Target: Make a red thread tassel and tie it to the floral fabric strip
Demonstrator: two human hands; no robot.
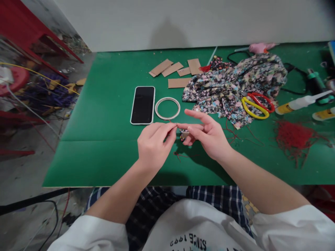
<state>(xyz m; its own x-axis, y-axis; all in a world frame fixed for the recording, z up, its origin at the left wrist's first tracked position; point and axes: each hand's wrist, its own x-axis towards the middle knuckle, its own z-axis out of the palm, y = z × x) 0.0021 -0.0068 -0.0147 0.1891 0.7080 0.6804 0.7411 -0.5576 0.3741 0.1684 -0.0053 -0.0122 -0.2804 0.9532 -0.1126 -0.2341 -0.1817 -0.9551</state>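
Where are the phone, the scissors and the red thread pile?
Phone (142,105): head view, middle of the dark screen.
Scissors (264,115): head view, lower right of the yellow handle.
Red thread pile (295,137): head view, middle of the tangle.

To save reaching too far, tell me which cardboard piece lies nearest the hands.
The cardboard strip lying crosswise, its right end by the floral cloth. The other cardboard pieces all lie farther back, toward the wall.
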